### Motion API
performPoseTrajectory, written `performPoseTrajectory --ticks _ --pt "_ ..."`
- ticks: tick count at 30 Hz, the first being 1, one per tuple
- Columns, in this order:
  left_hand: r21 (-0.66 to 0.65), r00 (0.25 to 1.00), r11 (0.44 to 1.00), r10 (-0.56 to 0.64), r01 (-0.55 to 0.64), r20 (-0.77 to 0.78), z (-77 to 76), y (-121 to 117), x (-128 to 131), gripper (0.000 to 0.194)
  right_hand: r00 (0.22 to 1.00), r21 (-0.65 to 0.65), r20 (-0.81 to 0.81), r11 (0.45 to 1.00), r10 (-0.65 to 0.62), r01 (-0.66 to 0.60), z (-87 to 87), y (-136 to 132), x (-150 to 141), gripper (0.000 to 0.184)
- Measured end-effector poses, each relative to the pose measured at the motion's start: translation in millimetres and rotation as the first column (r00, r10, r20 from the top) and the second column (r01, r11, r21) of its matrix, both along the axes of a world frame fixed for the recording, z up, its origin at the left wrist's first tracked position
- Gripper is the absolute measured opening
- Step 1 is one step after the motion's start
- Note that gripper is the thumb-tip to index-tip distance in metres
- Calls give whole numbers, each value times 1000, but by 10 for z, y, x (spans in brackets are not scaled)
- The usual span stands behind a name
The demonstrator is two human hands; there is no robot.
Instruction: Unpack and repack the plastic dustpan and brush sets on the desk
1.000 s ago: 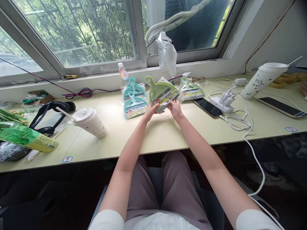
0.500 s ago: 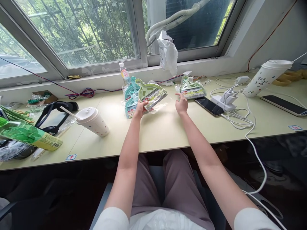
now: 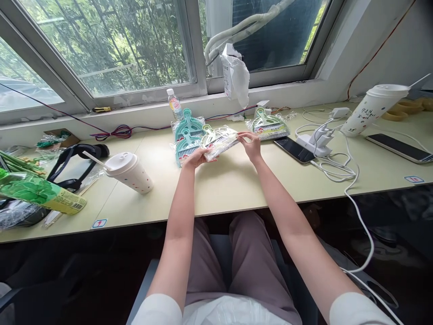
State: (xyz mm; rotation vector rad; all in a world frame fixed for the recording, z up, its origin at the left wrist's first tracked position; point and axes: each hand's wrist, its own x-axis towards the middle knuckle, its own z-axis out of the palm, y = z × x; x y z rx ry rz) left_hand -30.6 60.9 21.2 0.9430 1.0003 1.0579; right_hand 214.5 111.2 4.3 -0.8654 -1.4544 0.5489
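Observation:
A light-green mini dustpan and brush set [image 3: 220,139] in clear plastic wrapping is held above the desk, tilted so that its bristle side shows little. My left hand [image 3: 196,158] is closed on its lower left end. At its right end, the fingers of my right hand [image 3: 251,145] pinch the edge of the pack. Behind my left hand lie two teal wrapped dustpan sets, a rear one [image 3: 190,123] and a nearer one [image 3: 184,143]. A second green wrapped set [image 3: 268,126] rests beyond my right hand.
Right of my hands lie a black phone [image 3: 293,150], a white power strip [image 3: 314,143] with cables, and a large white cup [image 3: 372,108]. Leftward stand a lidded cup [image 3: 130,174] and a lying green bottle [image 3: 40,192]. A small bottle [image 3: 174,104] is near the window.
My right hand has moved up and left and taken the right end of the green set. The set has tipped flatter and come slightly down.

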Motion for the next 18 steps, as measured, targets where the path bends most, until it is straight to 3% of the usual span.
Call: performPoseTrajectory --ticks 6,11,14,16,18 --pt "38 997 997 -57 59 -52 -24 -5 -2 35 998 -53 -65 998 -17 14 -54 41 8 7" --pt "102 985 984 -134 145 -106 19 -38 -15 46 981 -74 -158 989 116 -129 -47 20 -22 12" --pt "127 984 982 -126 143 -127 36 -50 0 52 948 -140 -277 970 156 -201 -62 27 -18 31" --pt "129 987 985 -99 116 -129 44 -52 20 58 906 -267 -388 921 168 -285 -88 43 7 46" --pt "119 987 988 -80 96 -136 61 -58 39 58 862 -380 -462 832 208 -404 -115 62 37 46"
